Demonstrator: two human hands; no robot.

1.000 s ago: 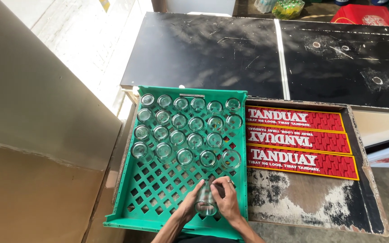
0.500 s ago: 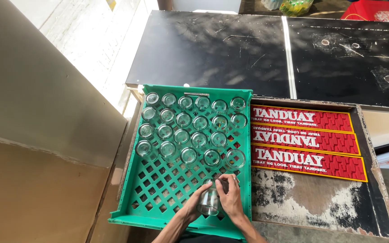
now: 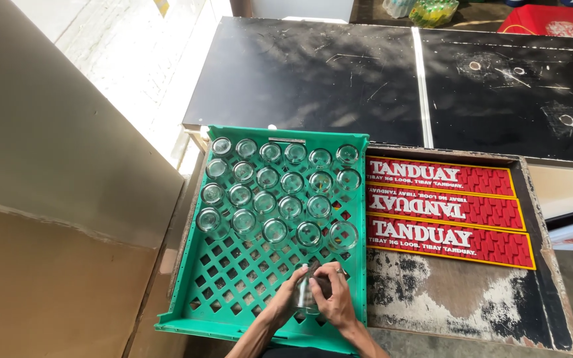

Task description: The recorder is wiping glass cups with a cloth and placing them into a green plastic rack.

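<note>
Clear glass (image 3: 308, 295) sits gripped between both hands (image 3: 319, 298) above the green crate (image 3: 233, 292), needing careful placement beside the filled rows (image 3: 280, 192).

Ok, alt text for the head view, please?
Both hands, left hand and right hand, hold one clear glass over a green lattice crate with rows of upturned glasses; red bar mats lie to its right.
</note>
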